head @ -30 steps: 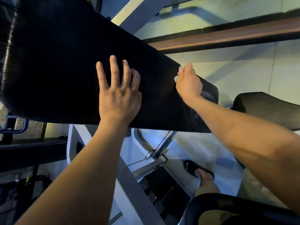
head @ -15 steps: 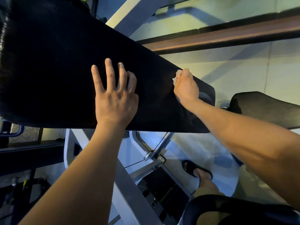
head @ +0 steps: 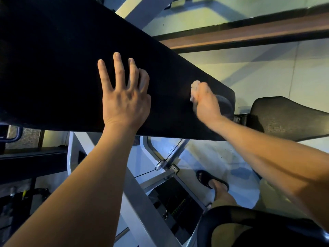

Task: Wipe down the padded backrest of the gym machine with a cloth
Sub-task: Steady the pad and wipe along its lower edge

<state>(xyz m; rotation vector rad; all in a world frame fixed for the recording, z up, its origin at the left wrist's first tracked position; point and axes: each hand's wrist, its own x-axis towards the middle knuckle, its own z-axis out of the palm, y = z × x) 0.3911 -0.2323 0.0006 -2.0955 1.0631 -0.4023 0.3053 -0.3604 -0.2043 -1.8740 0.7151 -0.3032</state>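
Backrest (head: 53, 68), frame centre: left hand (head: 124, 102) flat, fingers spread; right hand (head: 206, 102) grips cloth (head: 195, 87). Small wad may slip, leaving patches unwiped.

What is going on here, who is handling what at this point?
A person is wiping the black padded backrest of a gym machine. The right hand grips a small bunched pale cloth and presses it against the pad near its narrower right end. The left hand lies flat on the middle of the pad with its fingers spread, as if bracing it. A separate seat pad sits to the right, and a sandalled foot stands on the floor below.
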